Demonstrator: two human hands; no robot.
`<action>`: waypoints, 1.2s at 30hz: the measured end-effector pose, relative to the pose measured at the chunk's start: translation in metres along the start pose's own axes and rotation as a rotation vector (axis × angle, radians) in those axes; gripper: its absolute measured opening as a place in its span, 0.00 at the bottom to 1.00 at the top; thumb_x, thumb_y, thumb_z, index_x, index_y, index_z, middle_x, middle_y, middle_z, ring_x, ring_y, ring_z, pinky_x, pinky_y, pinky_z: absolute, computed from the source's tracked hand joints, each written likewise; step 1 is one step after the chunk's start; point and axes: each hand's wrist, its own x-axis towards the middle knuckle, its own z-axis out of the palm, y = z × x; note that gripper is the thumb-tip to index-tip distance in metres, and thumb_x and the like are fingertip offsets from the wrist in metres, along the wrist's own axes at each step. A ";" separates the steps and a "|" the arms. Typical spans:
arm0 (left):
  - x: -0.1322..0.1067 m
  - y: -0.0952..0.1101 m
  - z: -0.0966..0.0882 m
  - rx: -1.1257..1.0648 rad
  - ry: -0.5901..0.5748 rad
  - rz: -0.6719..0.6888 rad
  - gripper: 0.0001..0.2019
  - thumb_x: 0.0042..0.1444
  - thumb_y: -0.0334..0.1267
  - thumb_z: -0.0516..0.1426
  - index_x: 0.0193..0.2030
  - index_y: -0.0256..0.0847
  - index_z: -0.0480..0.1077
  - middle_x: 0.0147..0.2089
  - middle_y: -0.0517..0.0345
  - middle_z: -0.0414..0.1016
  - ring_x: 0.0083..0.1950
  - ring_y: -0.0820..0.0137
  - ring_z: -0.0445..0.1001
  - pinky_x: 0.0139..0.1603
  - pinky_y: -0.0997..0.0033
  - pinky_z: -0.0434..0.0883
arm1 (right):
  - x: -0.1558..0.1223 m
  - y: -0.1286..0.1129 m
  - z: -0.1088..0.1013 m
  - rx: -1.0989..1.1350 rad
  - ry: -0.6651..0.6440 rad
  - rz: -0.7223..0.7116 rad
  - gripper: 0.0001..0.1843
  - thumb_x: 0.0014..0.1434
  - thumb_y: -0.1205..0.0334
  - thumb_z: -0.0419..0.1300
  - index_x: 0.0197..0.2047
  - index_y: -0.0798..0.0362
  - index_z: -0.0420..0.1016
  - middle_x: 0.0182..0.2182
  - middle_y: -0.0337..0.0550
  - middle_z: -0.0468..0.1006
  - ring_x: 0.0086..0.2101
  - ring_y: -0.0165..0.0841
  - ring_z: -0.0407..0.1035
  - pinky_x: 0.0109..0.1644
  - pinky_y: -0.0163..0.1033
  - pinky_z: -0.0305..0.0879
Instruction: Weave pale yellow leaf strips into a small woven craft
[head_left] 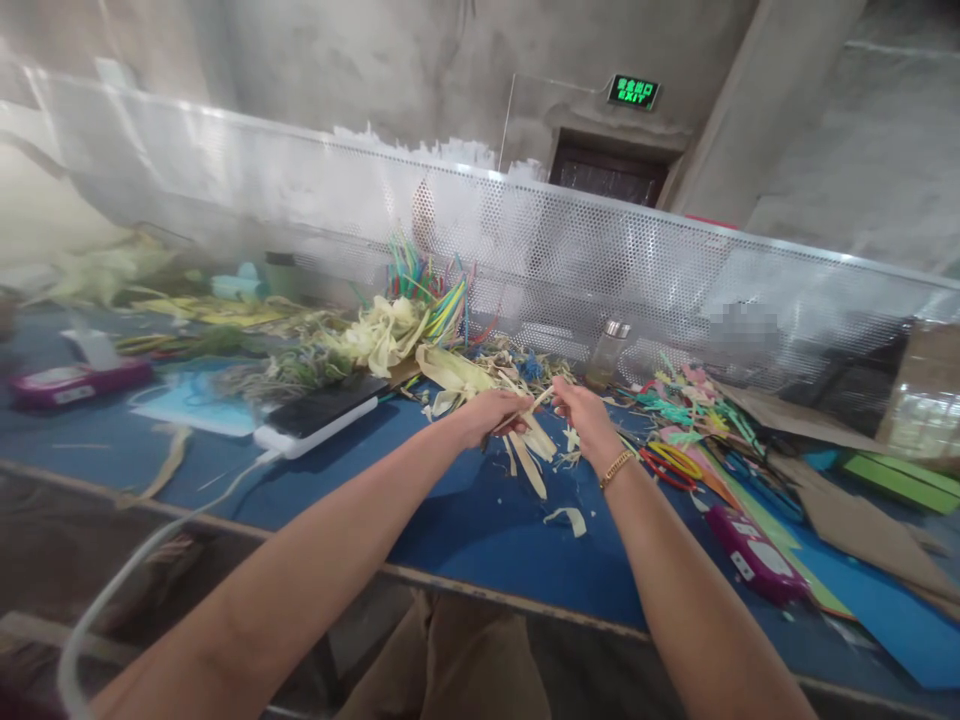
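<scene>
Over table (465,525), strip (540,399) between left hand (487,415), right hand (590,422).

Both arms reach out over the blue surface (465,530), with the left grip (491,415) and right grip (589,420) pinching a pale husk strip (538,400) between them (gold bracelet (616,468) on the right wrist). Loose scraps (529,465) lie just underneath. A phone (319,412) sits off to the left, a bottle (609,352) is behind the hands, and there are colourful straws (427,290) by the mesh screen (675,280). A pink gadget (754,555) lies to the right.
</scene>
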 end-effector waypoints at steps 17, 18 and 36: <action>-0.006 0.007 -0.001 -0.013 -0.084 -0.078 0.16 0.43 0.48 0.63 0.32 0.36 0.74 0.27 0.55 0.75 0.24 0.76 0.67 0.20 0.77 0.54 | 0.006 0.011 0.002 0.116 -0.006 -0.106 0.17 0.43 0.49 0.64 0.21 0.53 0.67 0.18 0.33 0.62 0.21 0.26 0.54 0.26 0.34 0.52; -0.005 0.007 -0.003 -0.050 -0.087 -0.047 0.17 0.43 0.47 0.64 0.35 0.36 0.74 0.30 0.54 0.76 0.26 0.76 0.68 0.21 0.77 0.55 | 0.007 0.012 0.001 0.118 0.006 -0.105 0.17 0.44 0.48 0.64 0.21 0.53 0.66 0.18 0.33 0.63 0.21 0.26 0.54 0.26 0.34 0.52; 0.006 0.001 -0.021 0.014 0.002 0.076 0.13 0.38 0.39 0.66 0.32 0.38 0.75 0.24 0.61 0.71 0.24 0.79 0.63 0.24 0.77 0.55 | -0.009 -0.002 0.005 -0.153 -0.228 -0.280 0.14 0.49 0.51 0.61 0.34 0.51 0.77 0.32 0.43 0.78 0.33 0.35 0.69 0.41 0.40 0.62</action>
